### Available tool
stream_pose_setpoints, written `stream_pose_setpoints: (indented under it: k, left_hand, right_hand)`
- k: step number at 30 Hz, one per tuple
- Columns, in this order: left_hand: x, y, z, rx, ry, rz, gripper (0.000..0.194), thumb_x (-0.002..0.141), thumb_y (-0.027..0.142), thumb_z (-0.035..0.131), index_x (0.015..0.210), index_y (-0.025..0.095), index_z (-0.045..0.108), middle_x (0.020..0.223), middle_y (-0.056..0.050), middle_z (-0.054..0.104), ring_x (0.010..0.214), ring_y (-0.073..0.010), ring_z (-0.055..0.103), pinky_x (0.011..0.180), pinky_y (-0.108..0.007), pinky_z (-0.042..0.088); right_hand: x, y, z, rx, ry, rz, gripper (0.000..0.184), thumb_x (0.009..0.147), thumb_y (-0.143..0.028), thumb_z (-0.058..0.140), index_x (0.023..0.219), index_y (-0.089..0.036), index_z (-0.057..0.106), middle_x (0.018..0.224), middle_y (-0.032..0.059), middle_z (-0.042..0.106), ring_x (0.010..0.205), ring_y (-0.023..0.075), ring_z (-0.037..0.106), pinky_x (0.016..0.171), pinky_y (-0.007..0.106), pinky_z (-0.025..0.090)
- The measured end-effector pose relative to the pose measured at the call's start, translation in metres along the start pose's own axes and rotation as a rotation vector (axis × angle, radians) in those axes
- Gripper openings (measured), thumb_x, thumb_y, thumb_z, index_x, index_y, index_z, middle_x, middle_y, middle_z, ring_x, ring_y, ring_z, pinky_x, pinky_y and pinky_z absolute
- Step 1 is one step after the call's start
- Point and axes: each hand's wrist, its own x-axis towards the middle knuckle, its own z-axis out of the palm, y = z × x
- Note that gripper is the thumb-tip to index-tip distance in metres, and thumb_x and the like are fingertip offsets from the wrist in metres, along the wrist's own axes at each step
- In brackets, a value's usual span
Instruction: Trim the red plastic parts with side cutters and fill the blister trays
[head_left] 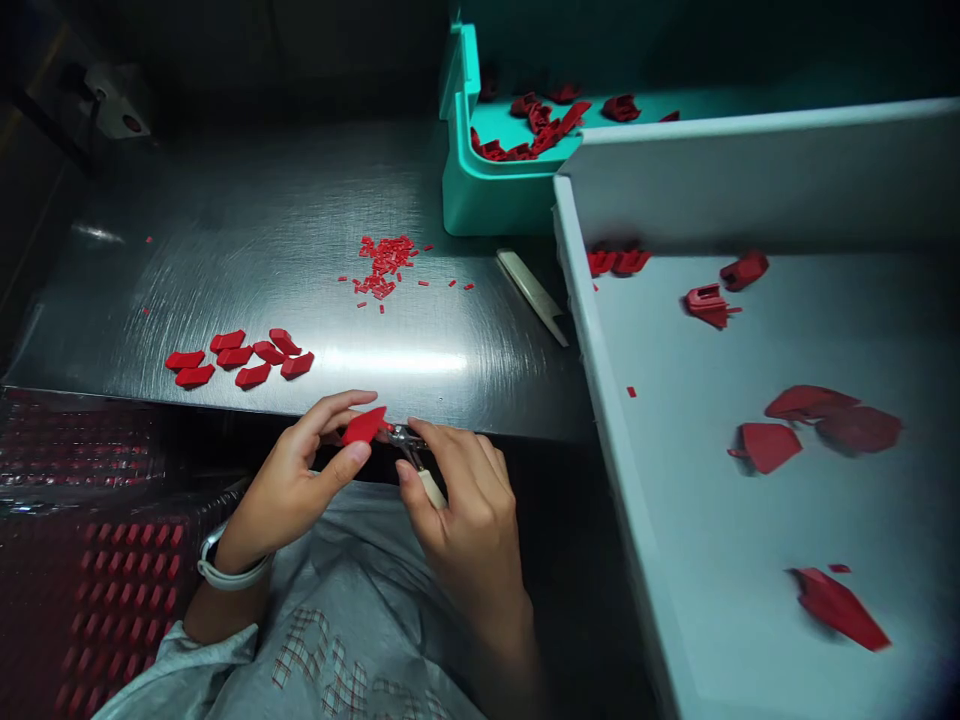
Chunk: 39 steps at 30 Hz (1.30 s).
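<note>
Red plastic piece [364,426], steel nippers [406,441]

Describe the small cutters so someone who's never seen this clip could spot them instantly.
Below the steel table's edge, the left hand holds a red plastic piece. The right hand grips cream-handled nippers, their metal tip beside that piece.

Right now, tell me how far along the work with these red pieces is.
Looks done: a group of red plastic pieces lies on the steel bench, beside a heap of small red bits. In hand: the left hand pinches a red piece, and the right hand holds metal nippers at its edge. Left: more red pieces lie in the white tray and the teal bin.
</note>
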Motion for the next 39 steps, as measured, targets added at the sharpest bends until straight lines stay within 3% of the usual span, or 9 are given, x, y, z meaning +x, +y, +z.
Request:
stream_pose_setpoints:
  k: [2,6,13,19,33,39]
  left_hand:
    - [0.000,-0.002,-0.001,-0.002,0.016,0.038,0.035,0.095,0.028,0.073,0.130,0.024,0.070,0.113,-0.008,0.081,0.108,-0.0215,0.077,0.095,-0.030,0.061]
    - [0.000,-0.004,0.003,-0.025,0.059,0.099,0.028,0.092,0.021,0.076,0.120,0.024,0.075,0.111,-0.006,0.082,0.103,-0.0179,0.078,0.091,-0.024,0.062]
    - [0.003,-0.007,0.015,-0.199,0.173,0.219,0.017,0.086,0.018,0.082,0.102,0.023,0.081,0.108,-0.008,0.081,0.088,-0.0154,0.077,0.077,-0.022,0.063]
    - [0.004,-0.011,0.015,-0.234,0.215,0.250,0.021,0.084,0.019,0.084,0.104,0.025,0.082,0.096,-0.003,0.074,0.075,-0.0106,0.073,0.070,-0.019,0.062]
    - [0.000,-0.010,0.017,-0.201,0.232,0.261,0.020,0.082,0.019,0.086,0.100,0.023,0.080,0.096,-0.004,0.073,0.080,-0.0121,0.072,0.071,-0.020,0.060]
    - [0.000,-0.010,0.015,-0.186,0.254,0.267,0.021,0.082,0.017,0.085,0.101,0.023,0.079,0.098,-0.002,0.071,0.080,-0.0103,0.071,0.072,-0.018,0.060]
  right_hand:
    - [0.000,0.000,-0.001,0.036,0.013,0.037,0.030,0.109,-0.036,0.050,0.121,-0.017,0.069,0.102,0.0117,0.073,0.091,0.0281,0.067,0.080,0.041,0.049]
    - [0.002,-0.006,-0.006,0.439,-0.128,0.209,0.028,0.110,-0.036,0.047,0.113,-0.022,0.071,0.096,0.0055,0.072,0.084,0.0212,0.068,0.074,0.032,0.054]
    - [0.007,-0.025,-0.004,0.777,-0.304,0.330,0.040,0.111,-0.044,0.041,0.082,-0.023,0.059,0.071,-0.0025,0.055,0.064,0.0146,0.055,0.062,0.025,0.048]
    - [0.007,-0.028,-0.004,0.818,-0.339,0.336,0.040,0.111,-0.048,0.041,0.085,-0.025,0.060,0.072,-0.0016,0.054,0.065,0.0156,0.053,0.063,0.027,0.049]
    - [0.011,-0.033,-0.006,0.800,-0.352,0.336,0.046,0.110,-0.054,0.040,0.080,-0.026,0.059,0.068,0.0003,0.054,0.059,0.0188,0.052,0.058,0.033,0.051]
    - [0.011,-0.033,-0.008,0.798,-0.342,0.304,0.044,0.112,-0.045,0.040,0.077,-0.025,0.056,0.071,-0.0003,0.059,0.063,0.0175,0.057,0.060,0.031,0.051]
